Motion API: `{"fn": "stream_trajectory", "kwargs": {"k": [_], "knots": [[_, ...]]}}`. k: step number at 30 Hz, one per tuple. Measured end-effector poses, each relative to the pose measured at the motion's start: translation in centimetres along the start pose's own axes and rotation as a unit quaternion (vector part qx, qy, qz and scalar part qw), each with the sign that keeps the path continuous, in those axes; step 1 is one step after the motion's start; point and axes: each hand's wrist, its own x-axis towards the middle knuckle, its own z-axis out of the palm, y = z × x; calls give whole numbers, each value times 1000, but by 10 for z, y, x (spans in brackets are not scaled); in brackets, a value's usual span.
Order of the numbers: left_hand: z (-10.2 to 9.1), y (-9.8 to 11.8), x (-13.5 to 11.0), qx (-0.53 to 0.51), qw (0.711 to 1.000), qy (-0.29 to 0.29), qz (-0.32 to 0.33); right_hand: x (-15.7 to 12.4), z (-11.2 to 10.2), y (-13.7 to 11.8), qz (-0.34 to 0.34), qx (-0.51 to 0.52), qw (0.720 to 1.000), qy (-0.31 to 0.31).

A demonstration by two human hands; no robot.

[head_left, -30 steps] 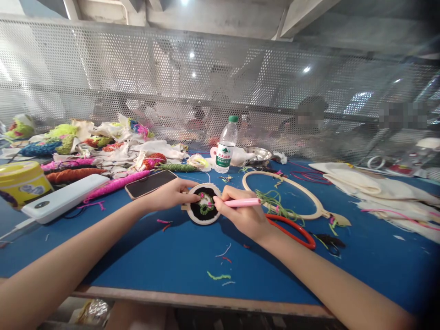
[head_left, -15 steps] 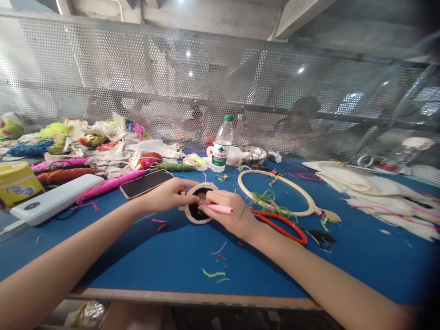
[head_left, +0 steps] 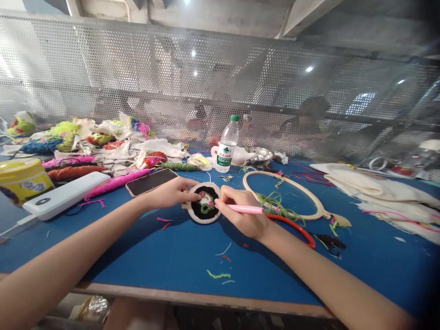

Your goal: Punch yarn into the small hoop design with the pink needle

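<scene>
A small round embroidery hoop is gripped at its left edge by my left hand, with the thumb over the rim and the fingers behind. Stretched inside is black fabric bearing a looped ring of green and pink stitching around a pale middle. My right hand is closed around a pink pen-shaped punch needle, held nearly level beside the hoop's right side. The needle's thin tip points left over the stitching; whether it touches the fabric I cannot tell.
Behind the hoop stand a water bottle and a metal bowl. A larger oval hoop, green yarn and a red ring lie right. A phone, white power bank and yellow tub sit left.
My right hand has drawn back to the right with the punch needle, uncovering the stitching. The hoop now faces me more fully. The whole view has shifted slightly.
</scene>
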Motion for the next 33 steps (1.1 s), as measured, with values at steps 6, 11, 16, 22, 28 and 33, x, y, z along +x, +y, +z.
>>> {"fn": "stream_trajectory", "kwargs": {"k": [6, 11, 16, 22, 28, 33], "knots": [[0, 0, 0, -4, 1000, 3, -17, -1, -3, -2, 10, 1, 1000, 9], [0, 0, 1, 7, 1000, 5, -20, -1, -2, -1, 3, 4, 1000, 7], [0, 2, 0, 16, 1000, 7, -17, -1, -1, 0, 3, -3, 1000, -4], [0, 7, -2, 30, 999, 1, 17, 2, 1, 3, 1, 7, 999, -42], [2, 7, 0, -12, 999, -18, 39, 5, 8, 10, -57, -37, 993, -96], [2, 5, 0, -14, 999, -16, 40, 5, 12, 12, -45, -34, 995, -77]]}}
